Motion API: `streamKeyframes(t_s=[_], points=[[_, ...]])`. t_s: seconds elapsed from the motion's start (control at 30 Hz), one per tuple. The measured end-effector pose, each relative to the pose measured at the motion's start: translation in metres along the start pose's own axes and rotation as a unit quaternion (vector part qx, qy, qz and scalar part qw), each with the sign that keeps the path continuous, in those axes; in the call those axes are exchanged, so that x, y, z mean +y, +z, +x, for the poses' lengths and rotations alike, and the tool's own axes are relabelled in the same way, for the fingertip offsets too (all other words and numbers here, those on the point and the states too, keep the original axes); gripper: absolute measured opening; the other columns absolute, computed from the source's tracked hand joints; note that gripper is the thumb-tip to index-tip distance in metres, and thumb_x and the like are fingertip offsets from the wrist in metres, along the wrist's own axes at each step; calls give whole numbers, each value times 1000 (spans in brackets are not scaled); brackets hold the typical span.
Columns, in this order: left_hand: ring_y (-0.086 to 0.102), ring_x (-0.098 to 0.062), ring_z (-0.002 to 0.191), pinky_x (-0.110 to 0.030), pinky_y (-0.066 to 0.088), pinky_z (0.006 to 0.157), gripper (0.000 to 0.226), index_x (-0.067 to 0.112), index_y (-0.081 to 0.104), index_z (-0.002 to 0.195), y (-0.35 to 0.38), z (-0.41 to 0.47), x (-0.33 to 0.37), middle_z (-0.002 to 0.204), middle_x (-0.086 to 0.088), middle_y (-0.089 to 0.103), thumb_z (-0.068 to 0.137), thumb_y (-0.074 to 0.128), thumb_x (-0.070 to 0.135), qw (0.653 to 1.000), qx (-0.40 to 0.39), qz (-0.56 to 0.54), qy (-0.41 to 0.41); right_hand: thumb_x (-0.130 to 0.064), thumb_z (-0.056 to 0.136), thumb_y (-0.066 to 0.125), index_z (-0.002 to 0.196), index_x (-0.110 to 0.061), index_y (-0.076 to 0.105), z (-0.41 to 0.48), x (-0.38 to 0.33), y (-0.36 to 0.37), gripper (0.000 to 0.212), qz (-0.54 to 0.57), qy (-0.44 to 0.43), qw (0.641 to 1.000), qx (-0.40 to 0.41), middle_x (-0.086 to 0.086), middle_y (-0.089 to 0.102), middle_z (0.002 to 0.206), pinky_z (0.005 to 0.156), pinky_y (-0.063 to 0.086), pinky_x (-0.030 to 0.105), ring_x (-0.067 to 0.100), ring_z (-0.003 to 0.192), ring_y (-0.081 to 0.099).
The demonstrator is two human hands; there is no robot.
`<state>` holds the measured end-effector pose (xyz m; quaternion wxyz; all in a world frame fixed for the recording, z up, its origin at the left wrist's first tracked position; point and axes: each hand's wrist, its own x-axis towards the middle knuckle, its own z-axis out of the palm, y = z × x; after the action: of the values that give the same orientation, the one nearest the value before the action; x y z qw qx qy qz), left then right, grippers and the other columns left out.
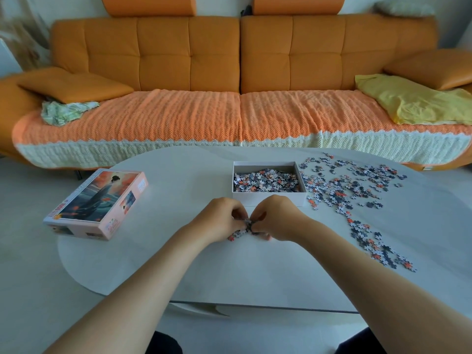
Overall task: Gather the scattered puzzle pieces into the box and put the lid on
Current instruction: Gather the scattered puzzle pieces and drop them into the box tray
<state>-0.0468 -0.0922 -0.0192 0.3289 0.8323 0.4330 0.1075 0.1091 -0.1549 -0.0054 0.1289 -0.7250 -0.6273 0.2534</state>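
Observation:
An open white box point(268, 196) sits in the middle of the white table, partly filled with puzzle pieces. Just in front of it, my left hand point(219, 219) and my right hand point(274, 217) meet, fingers curled around a small clump of puzzle pieces point(246, 226) on the tabletop. A few pieces of that clump poke out under my left fingers. Many scattered puzzle pieces point(342, 190) cover the table right of the box and trail toward the near right edge. The printed lid point(97, 203) lies picture side up at the table's left.
The white table point(178, 264) has a rounded edge close to me. An orange sofa point(229, 72) with a knitted cover stands behind it, with a yellow cloth point(413, 100) on its right seat.

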Motion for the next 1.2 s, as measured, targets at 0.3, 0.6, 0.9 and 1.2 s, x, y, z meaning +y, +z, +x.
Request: streamKeyframes(t_s=[0.3, 0.6, 0.9, 1.2], points=[[59, -10, 55, -30, 52, 62, 12, 26, 68, 77, -20, 27, 14, 63, 8, 65, 82, 76, 19, 996, 59, -56, 39, -22, 85, 72, 89, -17, 75, 15, 7, -28, 7, 50, -20, 997, 54, 3, 72, 73, 58, 58, 25, 15, 57, 68], [62, -9, 91, -16, 43, 76, 22, 21, 69, 108, -16, 70, 29, 102, 7, 69, 87, 70, 18, 986, 145, -14, 80, -39, 90, 61, 109, -40, 70, 47, 27, -44, 21, -50, 6, 975, 216, -6, 70, 92, 57, 44, 27, 18, 79, 62], [53, -8, 82, -23, 38, 72, 17, 26, 70, 105, -14, 62, 8, 88, 21, 51, 88, 69, 25, 974, 163, 88, 129, -26, 94, 58, 93, -23, 76, 42, 34, -45, 18, -46, -48, 976, 206, 0, 71, 79, 62, 53, 32, 21, 71, 63], [48, 3, 74, -24, 40, 69, 19, 33, 63, 96, -20, 8, -3, 97, 14, 51, 79, 73, 36, 979, -1, 164, 124, -27, 92, 59, 117, -30, 68, 1, 12, -15, 26, -106, -111, 988, 10, -10, 66, 112, 79, 41, 19, 9, 93, 59]])
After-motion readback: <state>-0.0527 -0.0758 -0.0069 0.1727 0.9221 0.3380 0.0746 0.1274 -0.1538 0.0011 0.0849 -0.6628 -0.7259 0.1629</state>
